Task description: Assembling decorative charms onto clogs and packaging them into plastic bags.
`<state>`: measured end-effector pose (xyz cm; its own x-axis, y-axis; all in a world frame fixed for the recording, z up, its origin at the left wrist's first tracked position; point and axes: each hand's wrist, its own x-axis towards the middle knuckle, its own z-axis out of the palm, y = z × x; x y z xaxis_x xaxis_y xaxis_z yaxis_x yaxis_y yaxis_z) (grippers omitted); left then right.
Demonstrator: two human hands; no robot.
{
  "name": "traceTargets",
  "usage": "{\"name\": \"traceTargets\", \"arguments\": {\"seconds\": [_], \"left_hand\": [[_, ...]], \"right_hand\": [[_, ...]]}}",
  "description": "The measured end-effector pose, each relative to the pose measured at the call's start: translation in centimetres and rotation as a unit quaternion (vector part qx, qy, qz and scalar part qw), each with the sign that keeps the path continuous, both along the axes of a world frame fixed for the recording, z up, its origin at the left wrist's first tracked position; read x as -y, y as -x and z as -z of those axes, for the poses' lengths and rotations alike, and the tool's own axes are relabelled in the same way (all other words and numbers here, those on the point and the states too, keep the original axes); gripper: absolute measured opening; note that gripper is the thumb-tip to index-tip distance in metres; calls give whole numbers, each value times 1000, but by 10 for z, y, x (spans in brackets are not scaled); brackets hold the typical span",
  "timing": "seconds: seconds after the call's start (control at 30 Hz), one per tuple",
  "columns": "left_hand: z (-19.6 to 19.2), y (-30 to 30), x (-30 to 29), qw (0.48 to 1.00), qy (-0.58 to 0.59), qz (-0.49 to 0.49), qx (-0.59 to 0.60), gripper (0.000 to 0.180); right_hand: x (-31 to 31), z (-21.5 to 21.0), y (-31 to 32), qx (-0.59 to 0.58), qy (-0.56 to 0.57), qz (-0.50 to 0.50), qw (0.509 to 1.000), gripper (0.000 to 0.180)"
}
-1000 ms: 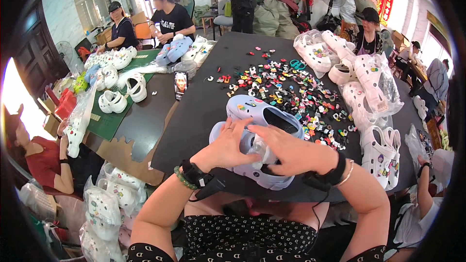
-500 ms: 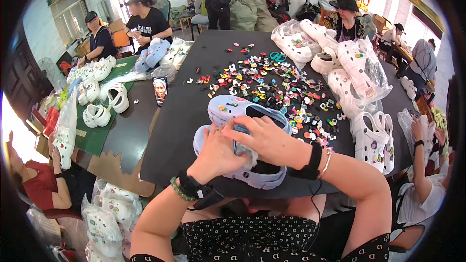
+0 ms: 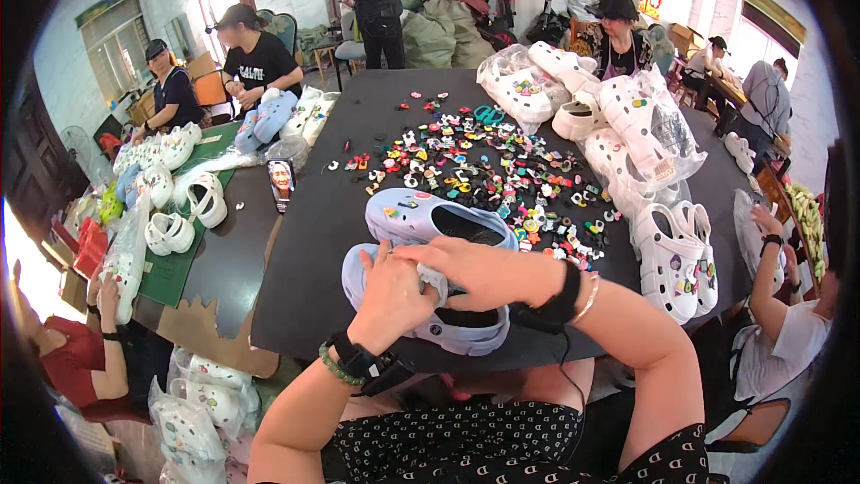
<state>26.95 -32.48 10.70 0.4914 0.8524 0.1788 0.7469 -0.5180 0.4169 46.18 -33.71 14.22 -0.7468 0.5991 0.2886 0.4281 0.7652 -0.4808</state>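
Two light blue clogs lie side by side at the table's near edge. On the toe of the far clog [image 3: 408, 208] sit small coloured charms. Both my hands are over the near clog [image 3: 461, 338] and hide much of its upper. My left hand [image 3: 391, 300] is closed, with a crumpled white piece [image 3: 435, 281] at its thumb side; whether this is tissue or plastic does not show. Bent over from the right, my right hand [image 3: 479, 271] has its fingertips pressed together against the left fingers. Whatever those fingertips pinch is hidden.
Loose shoe charms [image 3: 488, 166] are spread over the black table [image 3: 300, 278]. White clogs [image 3: 670, 255], some in clear bags [image 3: 645, 125], line its right side. A phone [image 3: 281, 181] lies at the left; more white clogs [image 3: 168, 231] stand on a green mat. Several people work around.
The whole view has shifted slightly. My right fingers have come down from a raised bend and lie flatter across my left hand. The clogs stay together beneath.
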Motion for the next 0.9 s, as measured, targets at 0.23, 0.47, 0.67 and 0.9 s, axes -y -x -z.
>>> {"name": "traceTargets", "arguments": {"seconds": [0.23, 0.47, 0.67, 0.9], "left_hand": [[-2, 4, 3, 1000, -9, -5, 18, 48], [-21, 23, -13, 996, 52, 77, 1, 41], [-70, 64, -24, 919, -171, 242, -259, 25], [-91, 75, -44, 862, -340, 278, -253, 18]], "right_hand": [[14, -25, -68, 226, -214, 175, 934, 52], [26, -3, -57, 265, -259, 126, 920, 13], [71, -7, 16, 126, -93, 111, 982, 32], [80, 5, 125, -91, -43, 225, 969, 45]]}}
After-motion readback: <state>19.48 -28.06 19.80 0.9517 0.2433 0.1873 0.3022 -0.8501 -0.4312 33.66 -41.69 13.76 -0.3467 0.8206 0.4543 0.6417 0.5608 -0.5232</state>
